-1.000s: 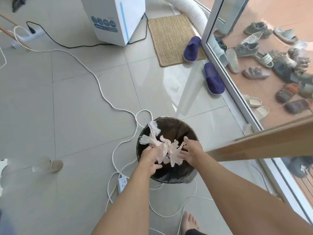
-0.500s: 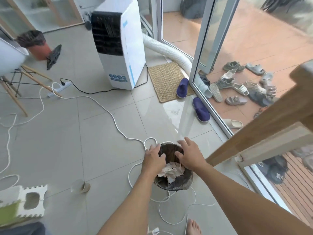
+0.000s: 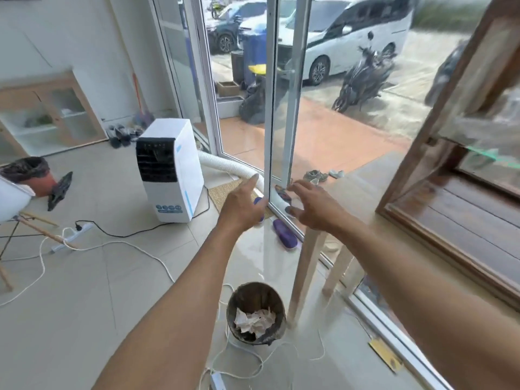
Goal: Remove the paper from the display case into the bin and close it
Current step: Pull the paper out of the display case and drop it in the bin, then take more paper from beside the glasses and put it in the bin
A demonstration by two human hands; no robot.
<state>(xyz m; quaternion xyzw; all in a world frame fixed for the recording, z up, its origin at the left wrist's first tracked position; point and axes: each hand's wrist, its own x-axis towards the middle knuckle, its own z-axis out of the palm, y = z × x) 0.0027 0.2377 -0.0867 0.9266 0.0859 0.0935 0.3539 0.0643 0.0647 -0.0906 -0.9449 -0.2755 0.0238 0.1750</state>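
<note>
Paper [image 3: 254,322] sits in bin [image 3: 277,304], both hands [image 3: 243,205] [image 3: 315,206] empty w/ grip open; case lid [image 3: 439,108] looks heavy & breakable, so hold wood frame, not glass.

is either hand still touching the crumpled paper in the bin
Apart. The head view shows both hands, left and right, open and raised well above the paper lying in the bin.

Display case [image 3: 461,175] blurred, edge-cropped

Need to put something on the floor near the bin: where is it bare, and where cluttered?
Bare tiles lie left of the bin, between it and the white cable. Crowded: cables loop round the bin's base, table legs stand right of it, and slippers lie by the door frame.
</note>
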